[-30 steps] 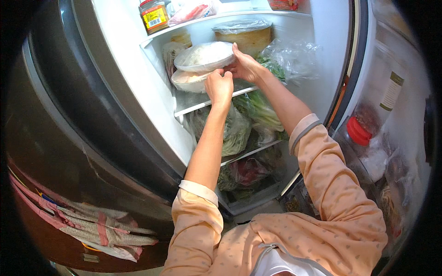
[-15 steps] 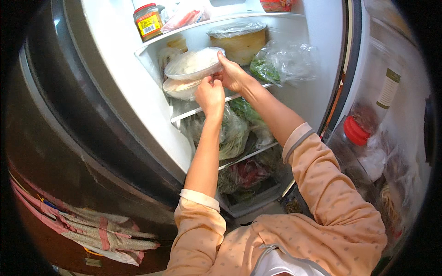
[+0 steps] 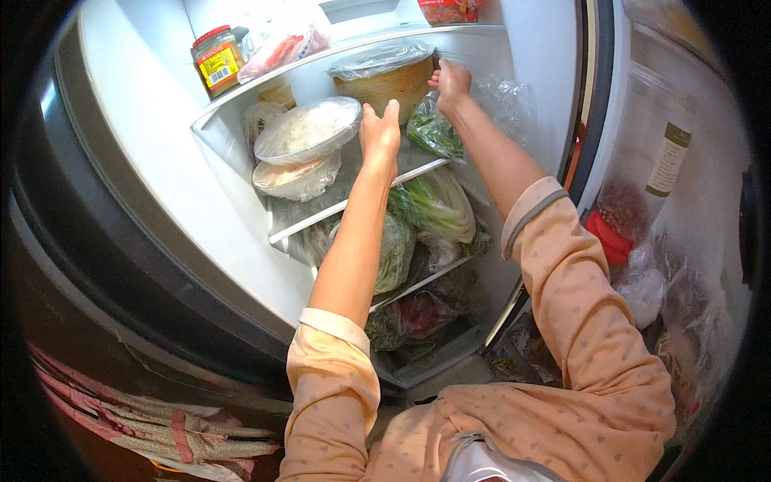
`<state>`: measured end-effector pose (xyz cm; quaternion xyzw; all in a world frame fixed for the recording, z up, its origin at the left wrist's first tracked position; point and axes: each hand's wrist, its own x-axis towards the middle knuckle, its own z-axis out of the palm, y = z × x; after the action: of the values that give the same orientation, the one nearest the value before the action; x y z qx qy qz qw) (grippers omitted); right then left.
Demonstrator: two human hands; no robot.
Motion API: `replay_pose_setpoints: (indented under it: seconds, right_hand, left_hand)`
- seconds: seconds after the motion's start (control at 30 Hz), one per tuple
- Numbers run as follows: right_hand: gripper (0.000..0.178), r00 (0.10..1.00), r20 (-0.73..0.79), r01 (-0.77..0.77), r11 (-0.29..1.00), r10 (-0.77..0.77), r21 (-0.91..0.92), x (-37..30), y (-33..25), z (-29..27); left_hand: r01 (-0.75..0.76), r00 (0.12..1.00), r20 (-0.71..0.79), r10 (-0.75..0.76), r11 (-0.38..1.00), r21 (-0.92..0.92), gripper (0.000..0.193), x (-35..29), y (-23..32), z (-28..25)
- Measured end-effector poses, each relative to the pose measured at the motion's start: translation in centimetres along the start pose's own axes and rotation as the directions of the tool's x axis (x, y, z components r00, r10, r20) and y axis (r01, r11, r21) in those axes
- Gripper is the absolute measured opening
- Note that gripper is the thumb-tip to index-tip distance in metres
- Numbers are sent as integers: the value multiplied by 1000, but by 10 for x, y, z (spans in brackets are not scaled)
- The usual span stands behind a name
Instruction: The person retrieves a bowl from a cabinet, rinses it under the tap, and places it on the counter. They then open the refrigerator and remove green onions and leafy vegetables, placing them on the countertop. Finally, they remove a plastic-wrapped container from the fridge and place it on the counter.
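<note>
A brown pot-like container (image 3: 384, 90), its top covered with clear plastic wrap, stands at the back of the middle fridge shelf. In front of it is my left hand (image 3: 380, 135), thumb and forefinger apart and holding nothing I can see. My right hand (image 3: 452, 83) is closed, fingers curled at the container's right edge; what they grip, if anything, is hidden. Left of my left hand, a wrapped bowl of pale food (image 3: 309, 130) rests tilted on another wrapped bowl (image 3: 297, 177). Under my right wrist lies a clear bag of green vegetables (image 3: 434, 128).
On the upper shelf are a red-lidded jar (image 3: 217, 63) and a plastic bag (image 3: 285, 40). Bagged leafy greens (image 3: 434, 205) fill the shelf below. The open door at right holds a clear container with a red lid (image 3: 609, 237). Cloths (image 3: 177, 434) hang at lower left.
Both hands have left the stacked bowls, which stay on the shelf. My right hand has moved right to the container's edge; my left hand is now in front of the container. The view has shifted.
</note>
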<state>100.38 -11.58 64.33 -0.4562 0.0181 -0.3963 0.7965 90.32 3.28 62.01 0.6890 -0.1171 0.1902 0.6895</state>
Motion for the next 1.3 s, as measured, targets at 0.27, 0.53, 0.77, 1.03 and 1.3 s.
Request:
replay_pose_setpoints:
  seconds: [0.27, 0.53, 0.77, 1.03, 1.3]
  right_hand:
    - [21, 957, 180, -220, 973, 228, -62, -51, -21, 21]
    - [16, 484, 679, -546, 797, 552, -258, -108, 4, 41]
    - [11, 760, 521, -436, 899, 389, -34, -131, -3, 49]
    - [11, 894, 365, -272, 962, 260, -18, -168, -86, -18]
    - [15, 928, 306, -232, 972, 214, 26, -188, -152, -84]
  left_hand:
    - [84, 991, -65, -118, 917, -391, 50, -32, -2, -8]
    - [-165, 967, -245, 62, 890, -425, 26, -56, 7, -52]
    - [-679, 644, -258, 720, 693, 242, 19, -74, 68, -56]
    - [-535, 620, 163, 768, 261, 803, 29, 0, 160, -59]
    - [-365, 883, 238, 405, 272, 890, 21, 36, 173, -99]
